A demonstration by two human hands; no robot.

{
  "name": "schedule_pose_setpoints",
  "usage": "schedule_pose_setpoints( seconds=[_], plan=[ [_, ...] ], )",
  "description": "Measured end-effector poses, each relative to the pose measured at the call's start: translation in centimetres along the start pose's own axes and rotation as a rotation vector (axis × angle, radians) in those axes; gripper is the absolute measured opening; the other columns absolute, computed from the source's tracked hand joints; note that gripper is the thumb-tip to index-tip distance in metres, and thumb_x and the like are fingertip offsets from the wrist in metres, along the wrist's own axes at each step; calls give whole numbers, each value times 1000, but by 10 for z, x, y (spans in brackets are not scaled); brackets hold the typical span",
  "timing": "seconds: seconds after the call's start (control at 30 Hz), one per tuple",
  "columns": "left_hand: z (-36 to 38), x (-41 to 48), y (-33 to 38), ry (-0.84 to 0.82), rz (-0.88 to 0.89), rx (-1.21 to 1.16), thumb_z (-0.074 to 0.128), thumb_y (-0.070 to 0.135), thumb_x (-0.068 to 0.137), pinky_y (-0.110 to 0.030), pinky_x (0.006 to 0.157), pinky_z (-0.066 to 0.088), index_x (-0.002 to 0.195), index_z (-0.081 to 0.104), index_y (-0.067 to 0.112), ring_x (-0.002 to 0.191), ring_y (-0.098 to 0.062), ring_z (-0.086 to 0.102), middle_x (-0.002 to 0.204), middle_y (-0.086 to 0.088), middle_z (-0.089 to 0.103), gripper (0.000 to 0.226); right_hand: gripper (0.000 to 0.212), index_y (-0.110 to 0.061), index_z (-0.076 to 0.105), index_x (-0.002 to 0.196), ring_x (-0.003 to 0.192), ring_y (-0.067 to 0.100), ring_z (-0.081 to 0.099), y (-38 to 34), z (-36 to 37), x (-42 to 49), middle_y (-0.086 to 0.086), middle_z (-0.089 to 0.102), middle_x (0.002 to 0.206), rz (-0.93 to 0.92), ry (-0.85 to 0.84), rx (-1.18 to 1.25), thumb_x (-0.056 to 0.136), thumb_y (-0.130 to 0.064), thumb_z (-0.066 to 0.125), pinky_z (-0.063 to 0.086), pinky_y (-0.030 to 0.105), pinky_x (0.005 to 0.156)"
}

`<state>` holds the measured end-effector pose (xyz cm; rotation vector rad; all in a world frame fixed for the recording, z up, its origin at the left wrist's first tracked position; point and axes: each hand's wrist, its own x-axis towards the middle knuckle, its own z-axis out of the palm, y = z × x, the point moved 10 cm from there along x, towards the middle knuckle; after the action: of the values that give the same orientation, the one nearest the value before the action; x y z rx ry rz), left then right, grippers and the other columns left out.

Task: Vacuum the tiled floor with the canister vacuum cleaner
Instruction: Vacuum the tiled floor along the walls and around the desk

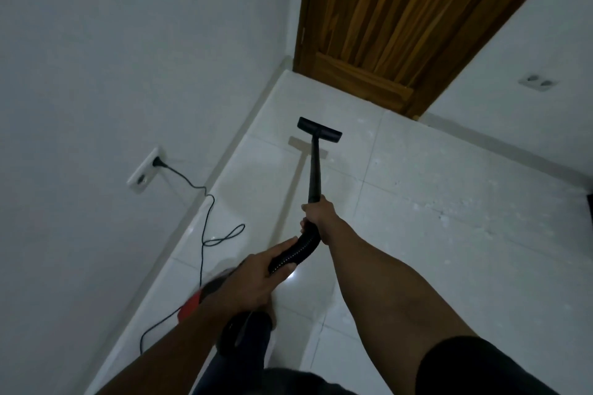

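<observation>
R hand [317, 213] grips rigid black wand [314, 170]; L hand [256, 279] wraps ribbed hose [296, 250]; flat nozzle [320, 127] on glossy white tiles [433, 202].

Canister [192, 305]: near left, blurred, mostly hidden behind left hand [250, 282]. Door [401, 26]: far, top cut off. Dark object [589, 205]: right edge, cut off.

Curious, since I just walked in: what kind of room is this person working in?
Probably a sparsely furnished room or hallway corner in a home: a white tiled floor, a wooden door, and low wall sockets, one with a black cord plugged in.
</observation>
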<state>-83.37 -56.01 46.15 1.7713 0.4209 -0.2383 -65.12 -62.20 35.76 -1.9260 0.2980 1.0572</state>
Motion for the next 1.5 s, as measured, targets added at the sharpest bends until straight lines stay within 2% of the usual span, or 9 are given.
schedule_pose_setpoints(
  seconds=[0.23,0.5,0.63,0.73,0.87,1.03,1.2,1.37,1.5],
  plan=[
    [73,-123,-35,-69,11,63,52,59,92,-18,99,45,147,34,48,115,11,55,129,23,57,58,29,-16,45,130,53,24,56,117,0,-101,18,57,90,-2,-15,85,101,-23,47,55,36,55],
    [132,-264,-52,-125,-32,53,53,36,99,-11,59,47,143,34,43,77,18,58,91,22,57,48,37,-15,44,133,60,30,60,261,16,-180,19,58,94,52,31,40,96,-19,49,59,40,58],
    [155,-333,-76,-218,-24,116,55,31,100,-7,62,47,139,36,47,80,24,53,105,29,54,45,38,-13,44,133,63,31,61,342,35,-229,21,60,97,90,64,47,96,-20,49,59,41,59],
    [165,-385,-107,-263,-35,93,57,38,99,-9,55,47,140,43,48,74,11,60,111,28,60,45,35,-13,44,132,59,28,59,391,54,-271,20,59,96,122,67,77,98,-19,46,57,38,57],
    [174,-463,-141,-319,-3,170,55,39,99,-8,52,44,142,41,50,61,3,58,73,29,65,46,36,-8,44,134,66,29,61,453,84,-334,19,59,98,132,87,64,99,-14,44,58,42,68],
    [189,-544,-166,-341,-21,180,55,32,100,-5,57,45,145,43,38,71,20,57,100,10,70,47,34,-5,45,133,63,27,59,516,113,-406,19,59,93,181,90,82,100,-13,44,58,40,68],
    [214,-605,-199,-417,2,172,55,43,98,-12,68,47,140,40,52,69,8,61,83,24,66,45,31,-6,47,130,59,25,61,578,128,-463,21,60,97,267,83,93,100,-14,43,55,33,54],
    [229,-638,-221,-417,-18,185,53,47,97,-14,62,46,141,37,52,56,6,56,69,14,63,47,25,-4,52,121,60,26,60,616,144,-491,19,60,90,324,40,109,100,-14,46,55,35,59],
    [237,-653,-239,-411,-16,242,49,57,95,-25,66,52,137,32,64,59,-2,60,77,6,69,47,27,-4,50,122,61,25,61,634,154,-504,20,61,95,334,26,116,98,-13,49,56,33,57]
  ],
)
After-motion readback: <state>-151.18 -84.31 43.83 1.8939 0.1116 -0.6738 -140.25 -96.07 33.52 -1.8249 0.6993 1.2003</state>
